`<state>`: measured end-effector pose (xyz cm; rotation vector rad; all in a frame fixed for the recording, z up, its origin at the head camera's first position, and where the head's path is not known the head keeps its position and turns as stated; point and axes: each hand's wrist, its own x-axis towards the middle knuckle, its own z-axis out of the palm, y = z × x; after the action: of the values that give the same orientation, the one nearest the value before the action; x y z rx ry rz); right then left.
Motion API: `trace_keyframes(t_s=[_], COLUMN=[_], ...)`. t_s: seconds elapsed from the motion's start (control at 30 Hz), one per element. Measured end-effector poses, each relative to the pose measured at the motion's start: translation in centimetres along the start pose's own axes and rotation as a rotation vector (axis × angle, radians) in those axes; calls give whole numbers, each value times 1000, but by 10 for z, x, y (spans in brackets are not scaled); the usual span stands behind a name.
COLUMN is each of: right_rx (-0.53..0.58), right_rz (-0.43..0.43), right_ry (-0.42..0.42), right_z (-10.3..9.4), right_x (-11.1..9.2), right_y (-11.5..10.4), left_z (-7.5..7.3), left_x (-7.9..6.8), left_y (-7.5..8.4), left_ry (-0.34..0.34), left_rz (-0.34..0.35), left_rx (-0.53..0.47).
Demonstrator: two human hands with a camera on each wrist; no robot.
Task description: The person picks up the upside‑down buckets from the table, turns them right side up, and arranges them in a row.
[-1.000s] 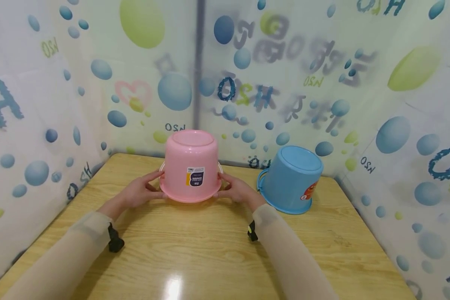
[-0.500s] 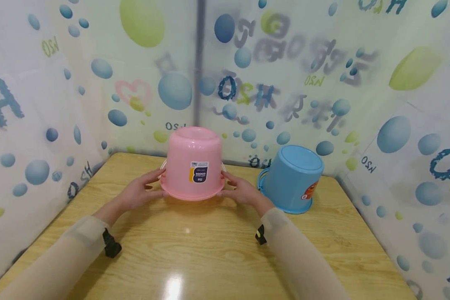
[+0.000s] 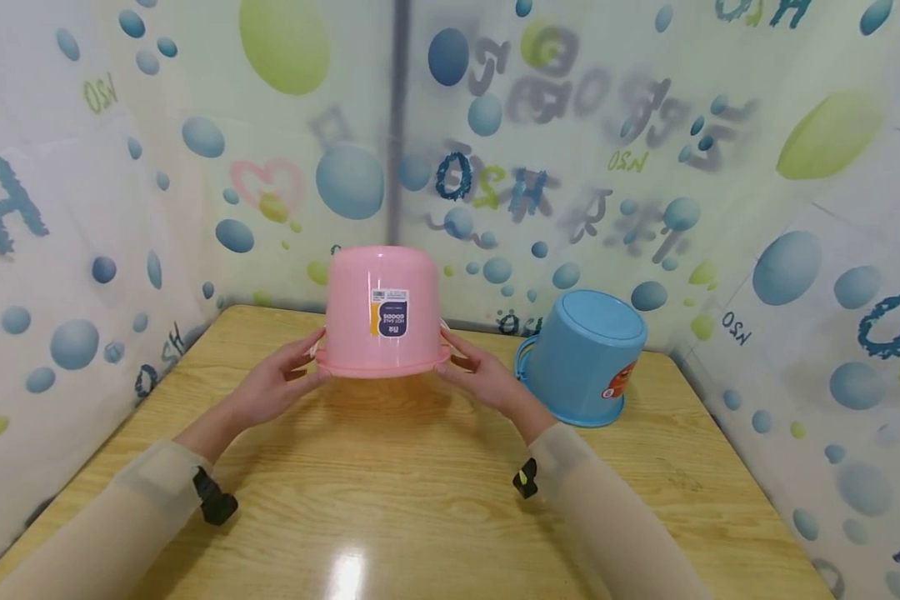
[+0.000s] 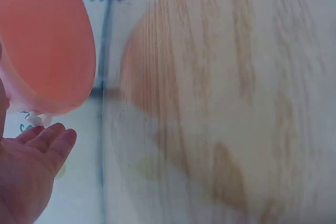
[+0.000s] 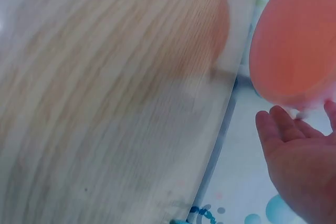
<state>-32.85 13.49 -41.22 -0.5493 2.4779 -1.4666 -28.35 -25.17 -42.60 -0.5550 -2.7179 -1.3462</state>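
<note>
A pink plastic bucket (image 3: 348, 325), upside down with a dark label, is held above the table between both hands. My left hand (image 3: 268, 388) grips its rim on the left side, and my right hand (image 3: 489, 385) grips the rim on the right. The wrist views look into the bucket's (image 4: 47, 40) open mouth, and it hangs apart from the tabletop. In the left wrist view the white handle joint (image 4: 38, 119) sits right at my fingertips. A blue bucket (image 3: 591, 354), also upside down, stands to the right, its handle at its left side.
The wooden table (image 3: 390, 492) reaches back to a curtain (image 3: 285, 125) printed with bubbles and letters, which also closes off both sides. The blue bucket is close beyond my right hand.
Both hands have raised the pink bucket off the table. It has tipped so that its base no longer shows and its rim sits higher. The blue bucket has stayed in place.
</note>
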Motion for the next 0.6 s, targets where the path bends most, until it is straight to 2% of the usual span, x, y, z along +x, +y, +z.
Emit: trace_keyframes(t_s=[0.3,0.47,0.6], right_rx=[98,96,92], right_rz=[-60,-85,-107], right_ry=[16,-6,-18], right_z=[6,9,10], right_x=[-1,-3,-5], right_y=[-8,-10,-12], left_z=[-2,-6,-8], left_x=[1,5,4], left_y=[7,9,11], left_ry=[63,69,100], left_rz=[-27,21,41], left_rx=[-111,-157,-140])
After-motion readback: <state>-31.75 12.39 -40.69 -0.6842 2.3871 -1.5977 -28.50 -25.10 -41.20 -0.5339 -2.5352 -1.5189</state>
